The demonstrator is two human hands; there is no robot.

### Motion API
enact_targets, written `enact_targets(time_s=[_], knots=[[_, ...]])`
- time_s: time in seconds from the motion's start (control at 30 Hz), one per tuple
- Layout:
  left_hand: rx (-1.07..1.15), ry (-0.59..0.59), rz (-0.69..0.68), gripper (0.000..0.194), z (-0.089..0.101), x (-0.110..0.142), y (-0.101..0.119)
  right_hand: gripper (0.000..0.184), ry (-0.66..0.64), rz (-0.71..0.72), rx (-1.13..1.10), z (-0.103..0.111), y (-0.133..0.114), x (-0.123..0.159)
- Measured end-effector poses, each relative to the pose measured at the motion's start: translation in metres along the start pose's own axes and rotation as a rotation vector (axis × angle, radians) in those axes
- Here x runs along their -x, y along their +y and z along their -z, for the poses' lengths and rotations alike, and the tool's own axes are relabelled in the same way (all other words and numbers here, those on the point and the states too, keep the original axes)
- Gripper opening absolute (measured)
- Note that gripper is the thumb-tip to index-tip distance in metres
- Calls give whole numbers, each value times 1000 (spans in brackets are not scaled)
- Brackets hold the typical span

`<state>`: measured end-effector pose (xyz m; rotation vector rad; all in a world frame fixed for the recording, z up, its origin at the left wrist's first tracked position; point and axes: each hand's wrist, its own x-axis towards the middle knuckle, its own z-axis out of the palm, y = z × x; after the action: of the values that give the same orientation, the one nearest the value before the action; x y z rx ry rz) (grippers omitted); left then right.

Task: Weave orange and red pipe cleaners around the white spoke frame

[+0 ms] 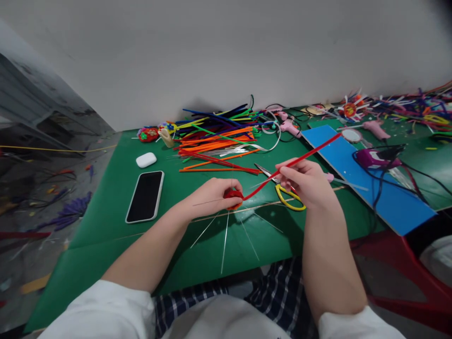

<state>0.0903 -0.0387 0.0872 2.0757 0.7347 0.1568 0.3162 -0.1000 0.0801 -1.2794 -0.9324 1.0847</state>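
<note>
My left hand (215, 195) pinches a small round coil of red and orange pipe cleaner (233, 199). Several thin bare wires fan out from the coil over the green tabletop. From the coil a red pipe cleaner (261, 184) runs up to the right, and my right hand (300, 179) grips it between thumb and fingers. Its free end sticks out past that hand toward the blue board. Scissors with yellow handles (290, 198) lie under and beside my right hand, partly hidden by it.
A heap of coloured pipe cleaners (215, 134) lies at the back by the wall. To the left are a phone (145, 197) and a white case (146, 160). On the right, a blue board (374, 188) bears a purple tool with a cord (377, 158); pink glue guns (376, 129) lie behind.
</note>
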Motion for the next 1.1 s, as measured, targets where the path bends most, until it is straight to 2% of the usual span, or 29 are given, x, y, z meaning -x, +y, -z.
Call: enact_targets(time_s=[0.13, 0.33, 0.57, 0.77, 0.87, 0.97, 1.03, 1.1], knots=[[190, -83, -30, 14, -3, 4, 8, 21, 22, -43, -71, -6, 6, -5], [348, -83, -133, 13, -5, 9, 15, 24, 20, -110, -136, -20, 20, -13], [493, 83, -119, 12, -5, 19, 25, 28, -96, -240, -256, -33, 33, -17], [750, 131, -10, 19, -5, 16, 22, 32, -112, -190, -166, -40, 34, -15], [901, 137, -7, 23, -5, 13, 18, 27, -24, -11, -28, -40, 23, -7], [1056, 65, -14, 29, -6, 11, 14, 13, 74, 312, 164, -42, 6, 9], [1130, -9, -35, 32, -7, 11, 12, 8, 55, 548, 324, -45, -6, 21], [1171, -74, -58, 33, -8, 11, 10, 12, 31, 760, 476, -48, -13, 32]])
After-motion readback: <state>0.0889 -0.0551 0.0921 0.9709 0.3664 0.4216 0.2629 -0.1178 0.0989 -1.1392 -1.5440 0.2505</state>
